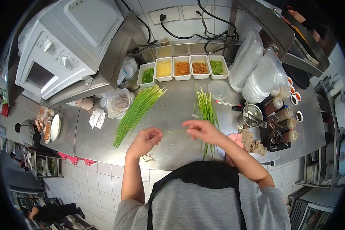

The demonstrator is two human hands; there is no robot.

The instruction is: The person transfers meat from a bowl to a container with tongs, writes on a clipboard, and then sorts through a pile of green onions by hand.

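Over the front of the steel counter, my left hand (pixel 146 140) is closed in a pinch at one end of a thin green chive stalk (pixel 174 132). The stalk runs across toward my right hand (pixel 205 131), whose index finger and thumb are apart; its contact with the stalk is too small to make out. Beneath and beyond my right hand lies a smaller bunch of green chives (pixel 206 105), partly hidden by the hand. A larger chive pile (pixel 138 113) slants across the counter beyond my left hand. Pale trimmed scraps (pixel 147 157) lie near the front edge.
Several white tubs of toppings (pixel 182 78) line the back. A white microwave (pixel 61 46) stands on a shelf at left. Plastic bags (pixel 262 73), a metal container (pixel 251 116), sauce bottles (pixel 285 114) and a crumpled cloth (pixel 253 143) are at right. Other people are in the background at left.
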